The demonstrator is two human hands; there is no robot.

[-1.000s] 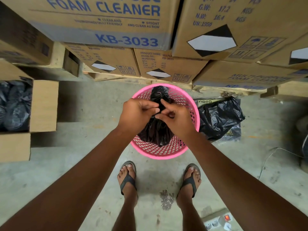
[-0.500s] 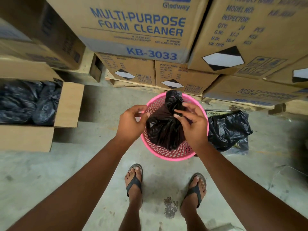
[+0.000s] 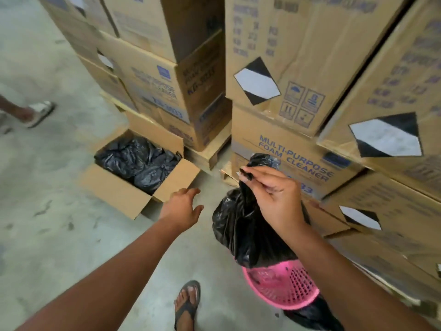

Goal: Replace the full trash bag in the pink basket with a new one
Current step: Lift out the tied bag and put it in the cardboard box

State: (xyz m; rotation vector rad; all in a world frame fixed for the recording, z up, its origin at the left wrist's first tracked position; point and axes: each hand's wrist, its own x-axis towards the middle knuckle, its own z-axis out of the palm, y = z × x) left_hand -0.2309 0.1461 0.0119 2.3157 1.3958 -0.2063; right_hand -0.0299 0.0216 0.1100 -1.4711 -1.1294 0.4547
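My right hand (image 3: 274,197) grips the knotted neck of the full black trash bag (image 3: 243,232), which hangs lifted above the pink mesh basket (image 3: 281,287) on the floor. The bag's bottom still overlaps the basket's rim in the view. My left hand (image 3: 182,209) is empty with fingers spread, stretched out to the left toward an open cardboard box (image 3: 119,192) that holds several tied black bags (image 3: 140,161). Another black bag (image 3: 312,316) lies on the floor behind the basket.
Stacked foam-cleaner cartons (image 3: 298,80) on wooden pallets (image 3: 207,154) wall off the far and right sides. Another person's sandalled foot (image 3: 35,113) stands at the far left on the concrete floor. My own sandalled foot (image 3: 187,304) is beside the basket.
The right hand has lifted the tied bag up out of the basket. The left hand let go of it and reached left toward the open box. The view has swung left.
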